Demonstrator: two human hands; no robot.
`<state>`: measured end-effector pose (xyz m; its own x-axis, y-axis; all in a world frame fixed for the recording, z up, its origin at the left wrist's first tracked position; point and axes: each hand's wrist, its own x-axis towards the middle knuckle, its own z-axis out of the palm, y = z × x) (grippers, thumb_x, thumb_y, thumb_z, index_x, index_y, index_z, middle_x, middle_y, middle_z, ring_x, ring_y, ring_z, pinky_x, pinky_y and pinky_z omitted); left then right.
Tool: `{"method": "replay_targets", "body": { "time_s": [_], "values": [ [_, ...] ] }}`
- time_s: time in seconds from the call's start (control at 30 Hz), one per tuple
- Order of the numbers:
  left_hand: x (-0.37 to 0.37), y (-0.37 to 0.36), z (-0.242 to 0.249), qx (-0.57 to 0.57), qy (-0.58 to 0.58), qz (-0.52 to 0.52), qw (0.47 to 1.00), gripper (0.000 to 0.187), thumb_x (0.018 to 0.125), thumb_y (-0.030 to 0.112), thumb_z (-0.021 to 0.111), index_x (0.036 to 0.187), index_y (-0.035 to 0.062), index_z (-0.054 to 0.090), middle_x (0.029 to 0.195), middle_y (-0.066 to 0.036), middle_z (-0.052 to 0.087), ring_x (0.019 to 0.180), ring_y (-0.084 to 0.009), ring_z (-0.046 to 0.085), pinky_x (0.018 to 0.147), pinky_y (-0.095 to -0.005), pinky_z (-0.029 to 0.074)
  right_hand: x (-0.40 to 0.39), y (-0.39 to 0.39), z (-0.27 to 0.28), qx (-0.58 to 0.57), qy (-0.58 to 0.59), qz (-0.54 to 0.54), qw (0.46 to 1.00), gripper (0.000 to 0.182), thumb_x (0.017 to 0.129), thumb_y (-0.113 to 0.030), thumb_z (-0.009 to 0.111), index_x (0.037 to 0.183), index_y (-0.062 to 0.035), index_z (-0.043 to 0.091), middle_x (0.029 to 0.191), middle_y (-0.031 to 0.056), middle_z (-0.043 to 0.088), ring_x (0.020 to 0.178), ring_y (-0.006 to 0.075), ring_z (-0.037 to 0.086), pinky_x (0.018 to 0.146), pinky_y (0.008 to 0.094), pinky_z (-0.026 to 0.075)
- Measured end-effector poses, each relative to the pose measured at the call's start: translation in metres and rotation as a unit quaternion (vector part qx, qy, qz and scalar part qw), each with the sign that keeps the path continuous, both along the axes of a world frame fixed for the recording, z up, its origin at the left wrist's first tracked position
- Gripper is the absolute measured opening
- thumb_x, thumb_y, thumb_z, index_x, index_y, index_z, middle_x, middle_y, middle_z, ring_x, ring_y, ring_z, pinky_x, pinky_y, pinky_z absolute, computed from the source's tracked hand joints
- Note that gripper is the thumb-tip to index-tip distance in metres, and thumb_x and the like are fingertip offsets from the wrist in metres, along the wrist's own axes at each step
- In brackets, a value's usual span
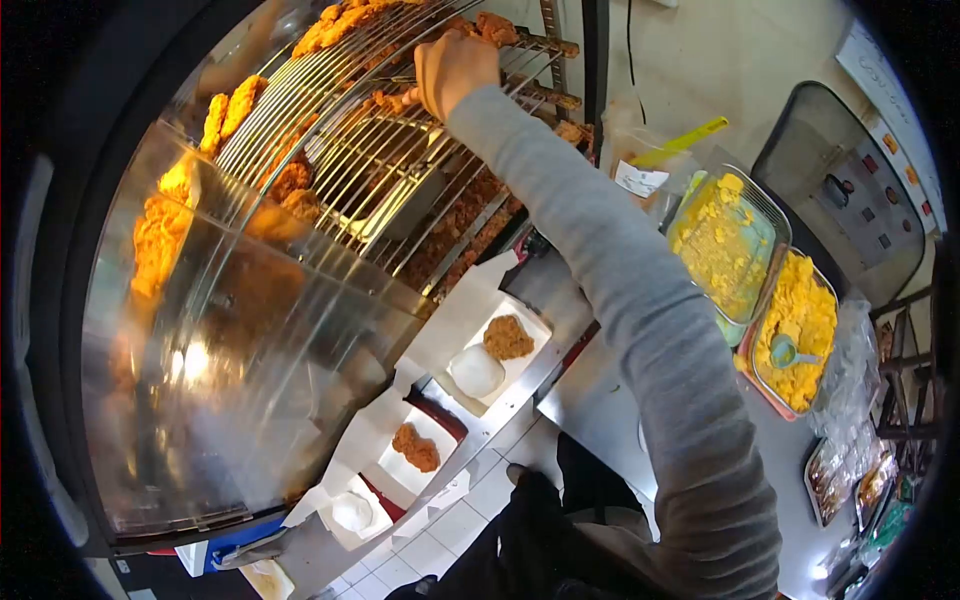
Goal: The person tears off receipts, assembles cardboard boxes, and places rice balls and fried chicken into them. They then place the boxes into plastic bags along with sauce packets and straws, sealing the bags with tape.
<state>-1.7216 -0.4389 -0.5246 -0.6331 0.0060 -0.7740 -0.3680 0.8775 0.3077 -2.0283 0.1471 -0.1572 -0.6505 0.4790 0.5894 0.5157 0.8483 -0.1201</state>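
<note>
My right hand (456,72), at the end of a grey sleeve, reaches into the heated glass display cabinet over its wire rack (340,165). Its fingers curl down and look closed; their tips and anything between them are hidden behind the hand. Pieces of fried chicken (497,30) lie just beyond it, with more chicken (290,178) lower on the rack. A metal pan (395,205) shows beneath the wires. My left hand is out of view. Below the cabinet, two open white boxes, an upper one (535,325) and a lower one (400,480), each hold fried chicken and a white mound.
The curved glass panel (260,370) stands at the left. On the counter at the right are a container of yellow crumbly food (735,245) and another of yellow food (795,325) with a green scoop (787,352). Wrapped packs (835,475) lie at lower right.
</note>
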Motion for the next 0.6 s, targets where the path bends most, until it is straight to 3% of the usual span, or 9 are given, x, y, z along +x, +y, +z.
{"method": "replay_targets", "body": {
  "time_s": [0.1,0.17,0.23,0.27,0.3,0.43,0.47,0.6],
  "values": [
    [-0.004,0.014,0.004,-0.002,0.01,0.04,0.999,0.029,0.076,0.006,0.056,0.105,0.0079,0.06,0.098,-0.01,0.061,0.09,-0.029,0.057,0.076,-0.0408,0.043,-0.054,0.007,0.003,0.03,-0.09,-0.011,0.995,0.038,0.084,-0.036,0.062,0.108,-0.0059,0.063,0.105,0.0169,0.063,0.098,0.0344,0.061,0.076,0.0516,0.049],
    [-0.004,0.019,0.006,-0.001,0.017,0.066,0.998,0.029,0.077,0.006,0.056,0.105,0.0076,0.06,0.099,-0.01,0.061,0.09,-0.0288,0.057,0.077,-0.0405,0.043,-0.087,0.009,-0.004,0.084,-0.064,-0.026,0.994,0.035,0.086,-0.031,0.058,0.111,-0.0064,0.062,0.11,0.0185,0.062,0.1,0.0346,0.06,0.076,0.0559,0.047],
    [-0.003,0.024,0.009,0.003,0.024,0.083,0.996,0.028,0.078,0.006,0.056,0.106,0.0074,0.06,0.1,-0.01,0.061,0.091,-0.0286,0.057,0.077,-0.0402,0.043,-0.075,0.008,0.012,0.084,-0.175,0.012,0.981,0.037,0.088,-0.033,0.056,0.113,-0.0074,0.062,0.113,0.019,0.061,0.102,0.0351,0.058,0.078,0.0573,0.046],
    [-0.002,0.026,0.008,0.004,0.026,0.09,0.996,0.028,0.078,0.007,0.055,0.106,0.0072,0.06,0.1,-0.01,0.061,0.091,-0.0285,0.057,0.078,-0.0401,0.043,-0.064,0.005,0.013,0.116,-0.101,0.006,0.988,0.034,0.089,-0.031,0.053,0.113,-0.0076,0.062,0.11,0.0181,0.062,0.1,0.0321,0.058,0.081,0.0563,0.045],
    [0.0,0.029,0.009,0.009,0.029,0.096,0.995,0.028,0.078,0.007,0.055,0.106,0.0071,0.06,0.1,-0.011,0.061,0.091,-0.0283,0.057,0.078,-0.0399,0.043,-0.151,0.035,-0.028,0.052,-0.063,-0.046,0.996,0.028,0.09,-0.027,0.051,0.107,-0.0094,0.064,0.103,0.0142,0.064,0.095,0.0269,0.059,0.08,0.0493,0.047],
    [0.005,0.032,0.005,0.019,0.035,0.121,0.992,0.028,0.08,0.007,0.055,0.107,0.0066,0.059,0.101,-0.011,0.061,0.093,-0.0279,0.057,0.08,-0.0393,0.043,-0.054,0.027,0.001,0.045,-0.057,0.01,0.997,0.025,0.091,-0.031,0.052,0.086,-0.0119,0.068,0.073,0.0076,0.065,0.066,0.0225,0.063,0.06,0.0391,0.052],
    [0.006,0.033,0.004,0.022,0.037,0.127,0.991,0.028,0.08,0.007,0.055,0.108,0.0065,0.059,0.102,-0.011,0.061,0.093,-0.0278,0.057,0.08,-0.0392,0.043,-0.038,0.031,-0.001,0.013,-0.031,0.071,0.997,0.028,0.086,-0.034,0.06,0.084,-0.0065,0.067,0.066,0.0101,0.064,0.063,0.0265,0.065,0.057,0.0415,0.051],
    [0.015,0.029,-0.001,0.034,0.041,0.154,0.987,0.027,0.082,0.008,0.054,0.109,0.006,0.058,0.103,-0.011,0.06,0.094,-0.0274,0.057,0.082,-0.0386,0.043,0.031,0.008,0.006,-0.039,0.031,0.111,0.993,0.035,0.076,-0.037,0.07,0.087,-0.0036,0.066,0.079,0.012,0.064,0.072,0.0288,0.066,0.06,0.0409,0.052]
  ]
}}
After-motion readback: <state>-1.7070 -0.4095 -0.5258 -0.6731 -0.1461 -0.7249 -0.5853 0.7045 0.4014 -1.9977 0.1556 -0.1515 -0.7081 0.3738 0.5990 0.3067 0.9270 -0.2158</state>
